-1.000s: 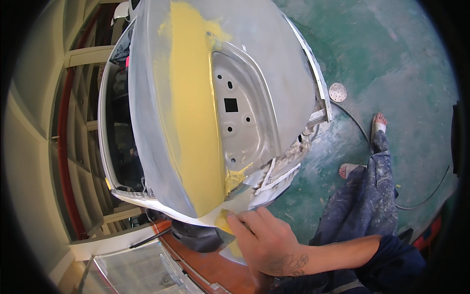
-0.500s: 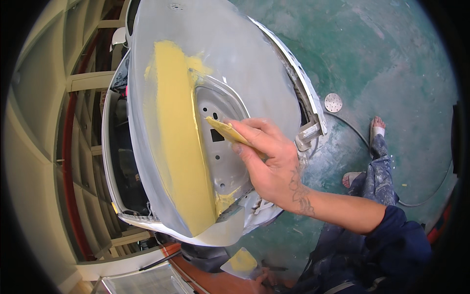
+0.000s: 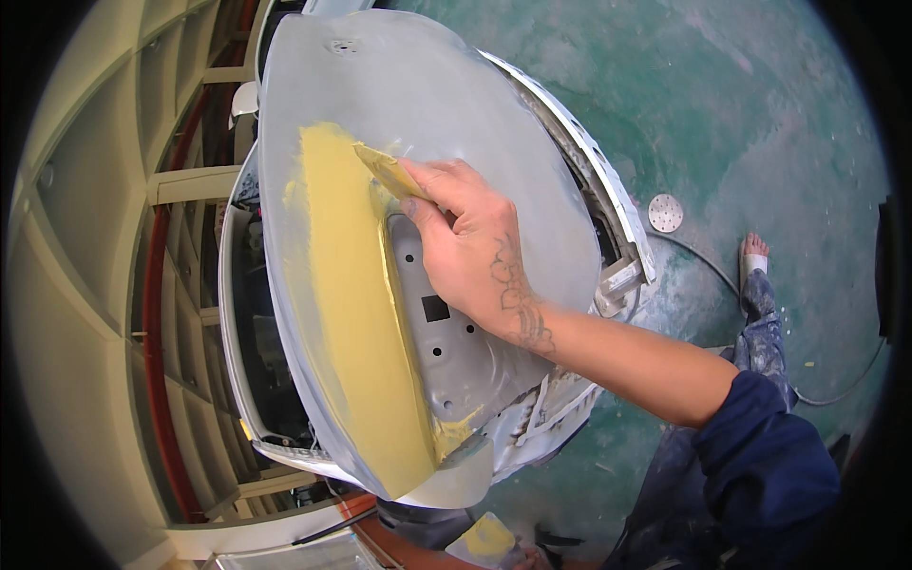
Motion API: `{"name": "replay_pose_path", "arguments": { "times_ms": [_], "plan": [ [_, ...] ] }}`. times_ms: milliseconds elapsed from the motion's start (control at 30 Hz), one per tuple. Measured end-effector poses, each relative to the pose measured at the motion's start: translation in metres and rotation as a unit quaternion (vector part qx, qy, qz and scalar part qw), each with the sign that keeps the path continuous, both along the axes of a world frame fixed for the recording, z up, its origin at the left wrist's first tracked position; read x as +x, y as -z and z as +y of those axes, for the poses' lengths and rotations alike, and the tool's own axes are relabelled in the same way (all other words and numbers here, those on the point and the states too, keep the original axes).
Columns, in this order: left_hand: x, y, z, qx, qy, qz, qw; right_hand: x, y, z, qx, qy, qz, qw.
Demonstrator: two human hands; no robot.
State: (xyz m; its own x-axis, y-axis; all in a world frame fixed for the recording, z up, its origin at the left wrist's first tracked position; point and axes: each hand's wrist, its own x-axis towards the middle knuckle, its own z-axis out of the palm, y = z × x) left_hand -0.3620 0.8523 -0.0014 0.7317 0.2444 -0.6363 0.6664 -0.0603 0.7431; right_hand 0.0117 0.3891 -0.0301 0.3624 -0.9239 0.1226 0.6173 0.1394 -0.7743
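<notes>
Spreader pinched in right hand over grey trunk lid, yellow filler banding the lid, left hand gripping smeared plate beside the lid

Soft, fairly bright light spreads evenly over the grey panel, giving a pale sheen and gentle shading, while the car window reads nearly black. Fisheye distortion bows the beams at left, and dark vignetting swallows the corners.
</notes>
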Motion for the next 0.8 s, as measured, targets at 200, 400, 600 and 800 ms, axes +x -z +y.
{"name": "replay_pose_path", "arguments": {
  "times_ms": [200,400,600,800],
  "plan": [
    [0.012,0.01,-0.008,-0.001,-0.007,0.003,1.0,0.004,-0.016,-0.028,-0.062,-0.082,0.088,0.991],
    [0.017,0.016,-0.017,-0.002,-0.016,0.004,1.0,0.006,-0.018,-0.027,-0.085,-0.1,0.109,0.985],
    [0.028,0.024,-0.025,-0.007,-0.014,0.008,1.0,-0.028,-0.001,0.021,-0.078,-0.05,0.025,0.995],
    [0.035,0.031,-0.033,-0.01,-0.017,0.01,1.0,-0.062,0.009,0.058,-0.031,-0.043,0.054,0.997]
  ]
}}
